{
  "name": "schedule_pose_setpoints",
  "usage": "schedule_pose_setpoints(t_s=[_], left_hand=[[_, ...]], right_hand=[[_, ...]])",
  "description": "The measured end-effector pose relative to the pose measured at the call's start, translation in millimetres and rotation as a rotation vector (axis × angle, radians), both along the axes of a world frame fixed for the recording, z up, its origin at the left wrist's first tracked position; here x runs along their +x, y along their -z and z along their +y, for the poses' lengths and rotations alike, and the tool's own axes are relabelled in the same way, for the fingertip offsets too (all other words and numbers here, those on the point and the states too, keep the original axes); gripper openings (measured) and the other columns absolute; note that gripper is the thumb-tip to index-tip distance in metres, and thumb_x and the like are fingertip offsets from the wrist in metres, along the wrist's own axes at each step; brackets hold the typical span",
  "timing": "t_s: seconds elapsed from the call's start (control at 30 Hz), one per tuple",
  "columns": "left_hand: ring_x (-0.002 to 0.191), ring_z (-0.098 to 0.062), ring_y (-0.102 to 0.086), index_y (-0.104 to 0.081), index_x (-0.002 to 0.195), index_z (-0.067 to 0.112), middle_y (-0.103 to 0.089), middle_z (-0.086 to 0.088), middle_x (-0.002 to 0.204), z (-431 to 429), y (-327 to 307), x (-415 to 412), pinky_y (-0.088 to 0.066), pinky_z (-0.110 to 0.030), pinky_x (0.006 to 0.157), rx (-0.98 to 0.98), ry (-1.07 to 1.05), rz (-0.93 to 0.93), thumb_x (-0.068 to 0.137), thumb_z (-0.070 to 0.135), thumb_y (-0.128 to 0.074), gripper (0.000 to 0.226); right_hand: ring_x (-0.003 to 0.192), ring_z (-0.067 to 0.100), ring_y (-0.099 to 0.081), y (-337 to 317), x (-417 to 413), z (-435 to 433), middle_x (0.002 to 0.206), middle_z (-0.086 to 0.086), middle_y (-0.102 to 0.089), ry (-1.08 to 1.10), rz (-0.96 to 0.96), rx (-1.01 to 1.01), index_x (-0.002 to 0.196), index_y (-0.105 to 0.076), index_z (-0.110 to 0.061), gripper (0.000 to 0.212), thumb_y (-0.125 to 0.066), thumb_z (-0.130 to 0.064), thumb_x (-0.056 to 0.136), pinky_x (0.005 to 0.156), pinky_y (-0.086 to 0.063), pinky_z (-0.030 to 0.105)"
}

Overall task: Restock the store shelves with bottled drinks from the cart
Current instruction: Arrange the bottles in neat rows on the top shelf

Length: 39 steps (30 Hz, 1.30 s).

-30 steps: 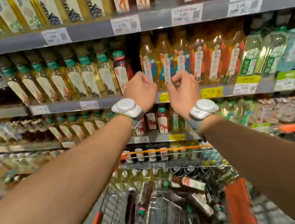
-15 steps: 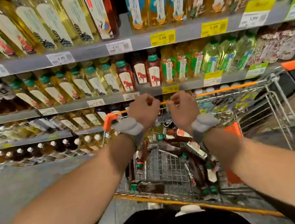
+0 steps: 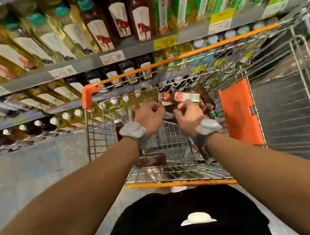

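While grey metal store shelves lined with yellow and dark bottled drinks fill the left, the left hand hangs over the orange-rimmed wire cart, fingers curled; blur hides any grip. Just beside it, the right hand curls likewise, near a dark brown plastic bottle with a white-pink label lying in the cart.

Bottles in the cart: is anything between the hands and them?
Nothing visible. The left hand and right hand are inside the open-topped cart, right at the bottles; whether they grip one is unclear.
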<state>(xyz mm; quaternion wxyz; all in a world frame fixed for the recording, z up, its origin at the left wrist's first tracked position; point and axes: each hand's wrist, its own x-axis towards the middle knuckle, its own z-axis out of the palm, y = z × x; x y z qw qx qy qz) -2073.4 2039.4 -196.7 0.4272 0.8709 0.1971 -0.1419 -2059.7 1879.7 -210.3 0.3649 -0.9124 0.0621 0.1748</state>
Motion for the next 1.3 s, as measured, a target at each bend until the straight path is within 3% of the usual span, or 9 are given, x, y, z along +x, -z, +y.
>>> schedule_pose_setpoints(t_s=[0.13, 0.23, 0.37, 0.5, 0.6, 0.77, 0.87, 1.1, 1.3], left_hand=[[0.052, 0.002, -0.058, -0.064, 0.090, 0.041, -0.062, 0.020, 0.065, -14.3, 34.7, -14.2, -0.033, -0.010, 0.040, 0.006, -0.018, 0.142, 0.093, 0.047, -0.054, 0.012], [0.056, 0.004, -0.060, -0.066, 0.083, 0.039, -0.064, 0.023, 0.061, -22.7, 58.1, -24.5, -0.038, -0.009, 0.045, 0.016, -0.086, 0.225, 0.082, 0.054, -0.048, 0.023], [0.070, -0.014, -0.060, -0.066, 0.081, 0.031, -0.060, 0.018, 0.064, -30.2, 105.2, -36.8, -0.036, -0.016, 0.053, 0.081, -0.144, 0.298, 0.088, 0.043, -0.059, 0.017], [0.095, -0.027, -0.068, -0.071, 0.109, 0.020, -0.075, -0.004, 0.103, -30.9, 136.4, -47.0, -0.049, -0.029, 0.077, 0.098, -0.102, 0.363, 0.094, 0.035, -0.062, 0.023], [0.100, -0.028, -0.067, -0.067, 0.118, 0.015, -0.072, -0.007, 0.107, -21.7, 160.9, -54.3, -0.045, -0.028, 0.076, 0.053, -0.045, 0.405, 0.092, 0.027, -0.065, 0.029], [0.114, -0.036, -0.064, -0.061, 0.133, 0.010, -0.067, -0.015, 0.128, -12.7, 196.3, -61.5, -0.052, -0.033, 0.087, 0.048, 0.167, 0.518, 0.095, 0.029, -0.061, 0.043], [0.106, -0.035, -0.066, -0.066, 0.120, 0.008, -0.069, -0.016, 0.118, -13.8, 212.5, -65.4, -0.057, -0.041, 0.087, 0.099, 0.287, 0.619, 0.095, 0.031, -0.059, 0.034], [0.098, -0.032, -0.070, -0.070, 0.112, 0.007, -0.071, -0.013, 0.108, -7.6, 232.9, -66.8, -0.061, -0.041, 0.085, 0.134, 0.448, 0.835, 0.085, 0.026, -0.071, 0.033], [0.128, -0.032, -0.056, -0.047, 0.147, 0.008, -0.054, -0.011, 0.146, -10.8, 231.6, -55.8, -0.051, -0.041, 0.101, 0.187, 0.712, 0.915, 0.091, 0.023, -0.075, 0.064]], right_hand=[[0.072, 0.015, -0.053, 36.7, -13.5, -7.0, 0.076, -0.016, -0.051, 0.016, 0.053, 0.028, 0.096, -0.056, -0.021, 0.014, -0.063, -0.033, 0.096, 0.061, -0.035, 0.028], [0.081, 0.020, -0.060, 64.9, -17.5, -10.7, 0.086, -0.007, -0.062, 0.003, 0.145, 0.029, 0.098, -0.052, -0.028, 0.013, -0.062, -0.035, 0.094, 0.068, -0.045, 0.032], [0.075, 0.013, -0.059, 110.3, -22.1, -2.3, 0.085, -0.010, -0.063, -0.001, 0.218, -0.001, 0.098, -0.052, -0.029, 0.013, -0.061, -0.038, 0.094, 0.069, -0.048, 0.033], [0.068, 0.005, -0.053, 142.4, -21.3, 2.3, 0.079, -0.015, -0.055, -0.062, 0.241, -0.050, 0.102, -0.053, -0.026, 0.010, -0.061, -0.027, 0.095, 0.051, -0.035, 0.022], [0.098, 0.027, -0.062, 172.1, -22.4, 10.9, 0.109, 0.005, -0.065, -0.161, 0.273, -0.101, 0.114, -0.058, -0.017, 0.020, -0.060, -0.020, 0.094, 0.075, -0.046, 0.030], [0.119, 0.034, -0.051, 201.6, -16.5, 19.2, 0.139, 0.014, -0.041, -0.492, 0.242, -0.208, 0.129, -0.051, -0.007, 0.035, -0.057, -0.020, 0.097, 0.084, -0.038, 0.028], [0.136, 0.036, -0.035, 212.4, -5.4, 25.2, 0.153, 0.015, -0.032, -0.537, 0.163, -0.270, 0.136, -0.047, -0.008, 0.042, -0.057, -0.023, 0.098, 0.104, -0.043, 0.040], [0.142, 0.029, -0.030, 238.9, 8.3, 37.5, 0.161, 0.004, -0.027, -0.423, 0.001, -0.348, 0.148, -0.040, -0.016, 0.060, -0.063, -0.019, 0.092, 0.106, -0.037, 0.045], [0.136, 0.031, -0.034, 250.7, 18.1, 47.1, 0.156, 0.003, -0.035, -0.413, 0.000, -0.469, 0.155, -0.031, -0.018, 0.069, -0.063, -0.023, 0.095, 0.104, -0.037, 0.047]])
